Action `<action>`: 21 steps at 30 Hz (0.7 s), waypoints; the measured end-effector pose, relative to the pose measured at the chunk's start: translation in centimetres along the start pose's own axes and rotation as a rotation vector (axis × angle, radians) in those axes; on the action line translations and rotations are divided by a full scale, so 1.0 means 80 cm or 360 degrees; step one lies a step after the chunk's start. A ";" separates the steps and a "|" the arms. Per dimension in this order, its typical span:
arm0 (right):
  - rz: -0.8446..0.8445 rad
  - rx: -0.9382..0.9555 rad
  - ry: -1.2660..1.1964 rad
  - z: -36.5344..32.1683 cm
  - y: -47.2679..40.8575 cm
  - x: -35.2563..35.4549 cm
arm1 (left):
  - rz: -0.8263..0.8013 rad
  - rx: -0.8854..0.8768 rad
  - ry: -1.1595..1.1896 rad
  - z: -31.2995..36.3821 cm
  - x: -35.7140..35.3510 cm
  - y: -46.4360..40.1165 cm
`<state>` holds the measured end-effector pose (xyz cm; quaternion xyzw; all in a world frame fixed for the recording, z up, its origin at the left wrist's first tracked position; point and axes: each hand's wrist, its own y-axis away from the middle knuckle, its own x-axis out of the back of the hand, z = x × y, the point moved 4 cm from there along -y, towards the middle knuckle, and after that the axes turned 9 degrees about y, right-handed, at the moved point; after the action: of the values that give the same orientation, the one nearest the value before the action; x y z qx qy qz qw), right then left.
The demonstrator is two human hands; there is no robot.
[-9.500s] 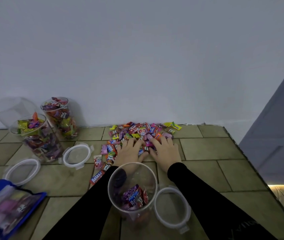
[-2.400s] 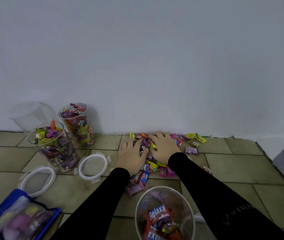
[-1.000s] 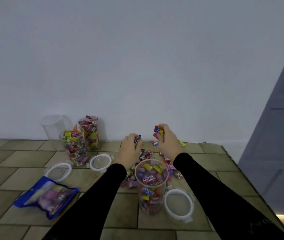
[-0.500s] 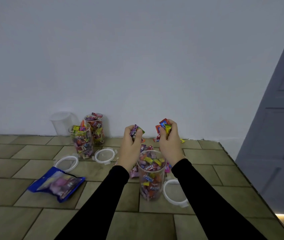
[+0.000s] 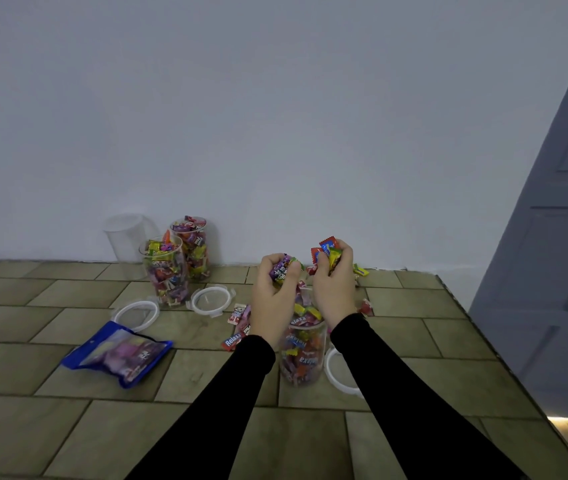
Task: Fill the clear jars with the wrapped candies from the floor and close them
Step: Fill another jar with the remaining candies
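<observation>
Head cam has the jar you're filling standing on the floor tiles right below your wrists, mouth open and candies already heaped above the rim, so it's basically full. Your left hand is curled tight around a purple bunch of candies, and your right hand is clamped on a red, blue and yellow bunch. Both fists sit above and a bit past the jar mouth, toward the wall side.

If I were you, I'd bring the fists back over the opening and let go low and one at a time, since that heap looks ready to spill. Press the pile down flat before going for its lid, which lies on the floor touching the jar's right side, partly under your sleeve.

A few loose candies are scattered on the floor just left of the jar, more near the wall edge. Further left, two filled jars, an empty jar, two lids and a blue bag.
</observation>
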<state>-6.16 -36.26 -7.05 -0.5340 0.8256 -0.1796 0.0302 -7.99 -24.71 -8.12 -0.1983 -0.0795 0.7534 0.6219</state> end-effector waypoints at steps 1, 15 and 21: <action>-0.0007 0.0004 0.0016 0.000 0.000 -0.001 | 0.0007 0.0005 0.0008 -0.001 0.001 0.000; 0.0011 -0.0057 0.0023 0.000 -0.001 -0.005 | -0.0033 -0.0032 0.0044 -0.004 0.002 -0.004; 0.0097 -0.0045 -0.0026 -0.003 0.003 -0.003 | -0.0099 -0.0069 0.0078 -0.003 0.002 -0.002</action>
<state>-6.35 -35.92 -6.96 -0.5105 0.8437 -0.1625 0.0349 -7.78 -24.58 -8.31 -0.2274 -0.0866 0.7268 0.6423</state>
